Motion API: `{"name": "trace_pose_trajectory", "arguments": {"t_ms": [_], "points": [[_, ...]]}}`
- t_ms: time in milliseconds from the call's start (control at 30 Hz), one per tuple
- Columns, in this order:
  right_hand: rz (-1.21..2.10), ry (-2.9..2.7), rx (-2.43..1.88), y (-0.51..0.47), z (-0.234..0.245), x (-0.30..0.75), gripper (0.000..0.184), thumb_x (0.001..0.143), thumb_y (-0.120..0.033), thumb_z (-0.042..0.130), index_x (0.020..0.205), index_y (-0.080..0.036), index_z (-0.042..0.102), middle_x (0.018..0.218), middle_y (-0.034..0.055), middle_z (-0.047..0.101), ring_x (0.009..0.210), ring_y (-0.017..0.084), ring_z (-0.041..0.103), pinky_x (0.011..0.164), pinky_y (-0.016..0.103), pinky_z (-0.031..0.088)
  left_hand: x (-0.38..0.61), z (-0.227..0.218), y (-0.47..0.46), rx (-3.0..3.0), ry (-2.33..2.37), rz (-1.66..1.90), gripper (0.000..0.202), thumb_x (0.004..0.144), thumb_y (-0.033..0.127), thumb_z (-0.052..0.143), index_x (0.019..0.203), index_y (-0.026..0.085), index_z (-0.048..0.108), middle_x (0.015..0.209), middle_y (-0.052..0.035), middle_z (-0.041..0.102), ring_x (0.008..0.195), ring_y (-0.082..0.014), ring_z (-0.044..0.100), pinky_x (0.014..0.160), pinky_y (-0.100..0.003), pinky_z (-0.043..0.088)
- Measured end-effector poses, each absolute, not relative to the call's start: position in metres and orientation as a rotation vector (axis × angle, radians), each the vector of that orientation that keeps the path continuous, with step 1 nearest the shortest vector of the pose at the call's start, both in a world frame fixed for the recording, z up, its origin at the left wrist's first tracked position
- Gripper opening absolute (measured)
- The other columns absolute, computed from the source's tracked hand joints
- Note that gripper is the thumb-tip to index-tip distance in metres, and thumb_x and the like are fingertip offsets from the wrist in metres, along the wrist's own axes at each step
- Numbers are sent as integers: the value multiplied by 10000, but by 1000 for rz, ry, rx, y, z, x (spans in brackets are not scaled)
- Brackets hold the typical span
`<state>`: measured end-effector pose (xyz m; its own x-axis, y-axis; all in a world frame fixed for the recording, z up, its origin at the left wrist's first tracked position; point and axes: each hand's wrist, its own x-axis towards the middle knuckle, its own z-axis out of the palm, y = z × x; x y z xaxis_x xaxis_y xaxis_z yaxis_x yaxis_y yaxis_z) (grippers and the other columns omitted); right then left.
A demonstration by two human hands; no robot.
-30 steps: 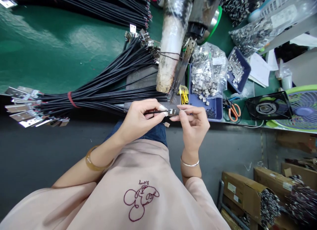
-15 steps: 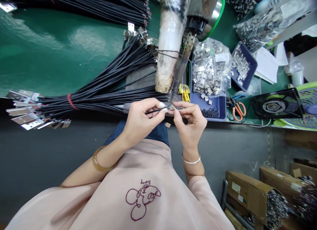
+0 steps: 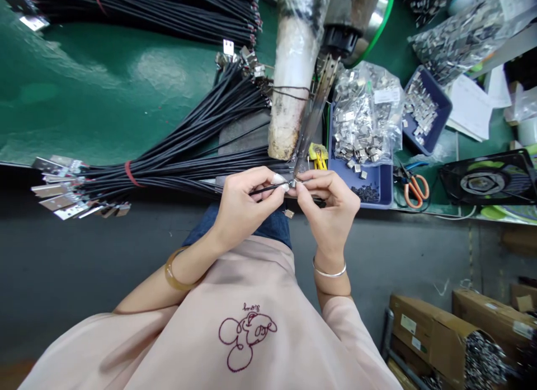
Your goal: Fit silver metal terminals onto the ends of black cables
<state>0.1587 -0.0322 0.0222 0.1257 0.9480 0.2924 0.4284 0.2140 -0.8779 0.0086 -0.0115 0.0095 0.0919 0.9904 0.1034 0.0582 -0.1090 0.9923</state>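
Note:
Between thumb and fingers, my left hand (image 3: 250, 202) pinches a black cable (image 3: 265, 188) close to its end. My right hand (image 3: 329, 202) meets it there, its thumb and fingertips closed on a small metal connector shell (image 3: 293, 183) at the cable's tip. How far the shell sits over the cable end is too small to make out. Left of my hands lies a bundle of black cables (image 3: 180, 169) with metal plugs, tied with a red band (image 3: 132, 174). One loose metal plug (image 3: 289, 214) hangs below my fingertips, at the table edge.
A wrapped white tube (image 3: 289, 93) and a metal strip (image 3: 318, 113) slant down just above my hands. To the right are a blue tray (image 3: 385, 180) with bagged metal shells (image 3: 363, 121), orange-handled pliers (image 3: 416, 189) and a black fan (image 3: 486, 180). More cables (image 3: 159, 15) lie at the back.
The whole view has shifted slightly, so things appear farther right. My right thumb and fingers have drawn closer together at the cable's end; my left hand keeps its pinch.

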Motion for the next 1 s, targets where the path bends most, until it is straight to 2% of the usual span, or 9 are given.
{"name": "trace_pose_trajectory", "arguments": {"t_ms": [200, 467, 700, 1000], "points": [[657, -1506, -1368, -33, 23, 161, 101, 878, -165, 676, 811, -223, 627, 949, -7, 733, 764, 107, 744, 691, 240, 662, 9, 10, -13, 1315, 1177, 1157, 56, 772, 156, 676, 718, 141, 670, 662, 13, 599, 556, -54, 488, 454, -120, 402], [650, -1528, -1379, -33, 19, 161, 92, 884, -169, 668, 819, -221, 628, 955, -9, 727, 752, 99, 742, 694, 231, 661, 10, 9, -14, 1255, 1189, 1115, 64, 753, 188, 689, 723, 137, 665, 663, 10, 609, 570, -63, 521, 514, -137, 474], [699, -1490, -1381, -27, 23, 162, 95, 866, -190, 693, 797, -215, 633, 919, -8, 724, 727, 106, 734, 673, 239, 657, 10, 10, -14, 1364, 1171, 1173, 50, 771, 133, 657, 732, 157, 677, 692, 15, 611, 584, -62, 495, 476, -129, 408], [501, -1702, -1366, -27, 29, 165, 117, 853, -130, 683, 784, -220, 652, 889, -7, 732, 801, 108, 706, 679, 217, 637, 10, 12, -13, 1302, 1160, 1117, 60, 755, 177, 680, 714, 134, 677, 651, 9, 598, 572, -67, 499, 493, -142, 427]]}}
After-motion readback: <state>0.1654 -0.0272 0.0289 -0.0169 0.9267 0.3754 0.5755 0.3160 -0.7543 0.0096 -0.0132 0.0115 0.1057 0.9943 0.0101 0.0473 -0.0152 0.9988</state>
